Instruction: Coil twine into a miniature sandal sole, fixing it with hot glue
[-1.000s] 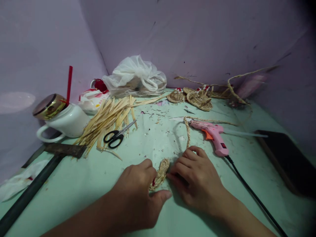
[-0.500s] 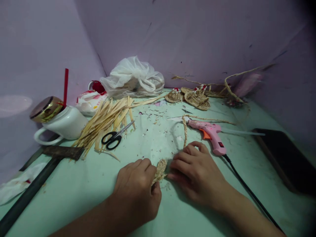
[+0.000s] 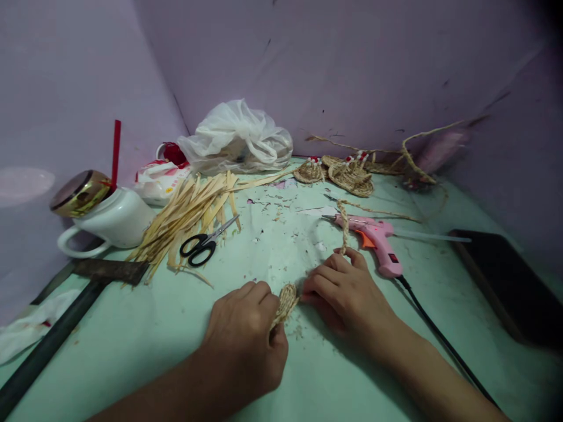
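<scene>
My left hand (image 3: 246,334) is closed around a small coil of braided straw (image 3: 285,302) that rests on the green table (image 3: 132,334). My right hand (image 3: 343,296) presses its fingers against the coil's right side and grips the loose braided rope (image 3: 344,227). That rope runs up from the fingers across the pink glue gun (image 3: 373,237).
Black scissors (image 3: 200,246) lie beside a pile of straw strips (image 3: 189,214). A white jug (image 3: 105,214), a plastic bag (image 3: 237,140), woven straw pieces (image 3: 347,176), a dark bar (image 3: 57,334) and a dark flat object (image 3: 510,287) ring the table. The gun's black cord (image 3: 435,334) runs toward me.
My left thumb has folded in around the coil. My right hand has drawn the rope rightward, so it now lies over the glue gun.
</scene>
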`<state>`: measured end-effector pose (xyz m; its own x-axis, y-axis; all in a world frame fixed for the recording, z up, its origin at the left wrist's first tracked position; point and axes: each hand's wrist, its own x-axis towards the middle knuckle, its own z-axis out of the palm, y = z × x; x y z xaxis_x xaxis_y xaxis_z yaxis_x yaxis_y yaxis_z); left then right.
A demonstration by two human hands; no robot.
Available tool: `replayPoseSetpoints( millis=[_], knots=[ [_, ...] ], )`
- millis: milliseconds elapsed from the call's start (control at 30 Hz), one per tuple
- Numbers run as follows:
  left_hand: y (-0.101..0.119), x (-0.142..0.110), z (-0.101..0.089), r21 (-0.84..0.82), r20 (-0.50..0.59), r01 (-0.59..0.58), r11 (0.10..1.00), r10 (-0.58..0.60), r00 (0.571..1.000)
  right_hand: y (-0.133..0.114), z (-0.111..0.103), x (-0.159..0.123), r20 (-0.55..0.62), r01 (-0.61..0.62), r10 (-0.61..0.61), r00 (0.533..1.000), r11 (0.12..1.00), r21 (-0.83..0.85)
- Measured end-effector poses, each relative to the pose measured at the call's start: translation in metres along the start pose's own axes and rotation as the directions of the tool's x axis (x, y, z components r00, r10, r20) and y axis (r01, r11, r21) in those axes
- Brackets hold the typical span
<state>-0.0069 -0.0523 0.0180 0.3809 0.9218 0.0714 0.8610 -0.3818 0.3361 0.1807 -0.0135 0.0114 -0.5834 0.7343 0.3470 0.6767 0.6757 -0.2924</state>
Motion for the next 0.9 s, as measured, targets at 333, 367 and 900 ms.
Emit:
replayPoseSetpoints(
  millis=[333, 367, 900],
  knots=[
    [0.0001, 0.0000, 0.0006, -0.025, -0.014, -0.005, 1.000, 0.004, 1.000, 0.0066, 0.0038, 0.0024, 0.011, -0.017, 0.017, 1.000, 1.000, -0.010],
    [-0.0001, 0.0002, 0.0004, -0.029, -0.015, -0.006, 1.000, 0.005, 1.000, 0.0075, 0.0040, 0.0033, 0.000, -0.014, 0.014, 1.000, 0.999, -0.030],
    [-0.0014, 0.0003, 0.0011, -0.040, 0.010, -0.023, 0.999, 0.024, 1.000, 0.0075, 0.0061, 0.0091, -0.012, 0.026, -0.029, 0.999, 0.971, -0.239]
  ],
)
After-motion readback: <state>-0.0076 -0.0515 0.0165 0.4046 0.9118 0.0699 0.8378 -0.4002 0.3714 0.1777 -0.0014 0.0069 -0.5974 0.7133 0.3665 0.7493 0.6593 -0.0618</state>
